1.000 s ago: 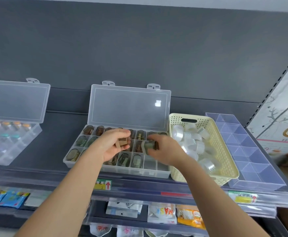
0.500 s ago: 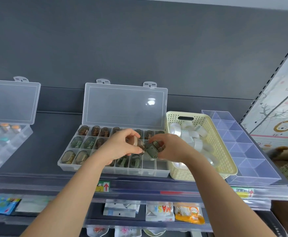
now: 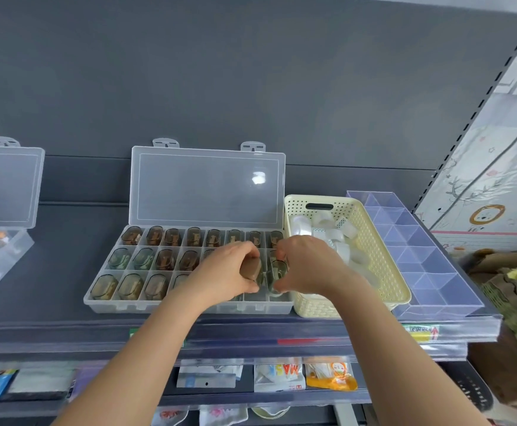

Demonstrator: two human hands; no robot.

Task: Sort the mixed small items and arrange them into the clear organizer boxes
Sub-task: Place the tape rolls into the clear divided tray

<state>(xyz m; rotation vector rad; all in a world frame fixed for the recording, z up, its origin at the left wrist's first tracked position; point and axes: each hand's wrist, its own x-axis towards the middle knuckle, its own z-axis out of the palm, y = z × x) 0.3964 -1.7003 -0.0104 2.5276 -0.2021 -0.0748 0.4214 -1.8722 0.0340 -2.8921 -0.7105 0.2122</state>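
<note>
both hands are over the front right corner of the clear organizer box (image 3: 97, 302) on the shelf (image 3: 66, 229). the left hand (image 3: 226, 272) has its fingers (image 3: 244, 250) curled over a brown oval case (image 3: 252, 267), thumb underneath. the right hand (image 3: 309, 265) pinches a dark greenish case (image 3: 279, 270) between thumb and fingers (image 3: 284, 250), just beside the brown one. the two cases are nearly touching, held low over the last cells of the front row, close to the box's right wall.

the back and middle rows are packed with small cases (image 3: 155, 235), one per cell, and the front row is filled from the left. what shows past the hands at the right end of the front row is clear plastic wall.

it's a tight fit on the right. the cream basket (image 3: 383, 259) sits hard against the box's right edge, with tape rolls (image 3: 327, 232) piled inside, and the right wrist crosses its near left corner. the purple divider tray (image 3: 429, 259) lies against the basket's far side. behind, the lid (image 3: 208, 186) stands upright against the grey back panel, walling off the rear.

there's more room on the left: bare shelf runs from the box's left edge to a second clear box (image 3: 5, 186), its lid also up. the box's front rim sits just back from the shelf lip. packets (image 3: 278, 373) hang on the level below.
</note>
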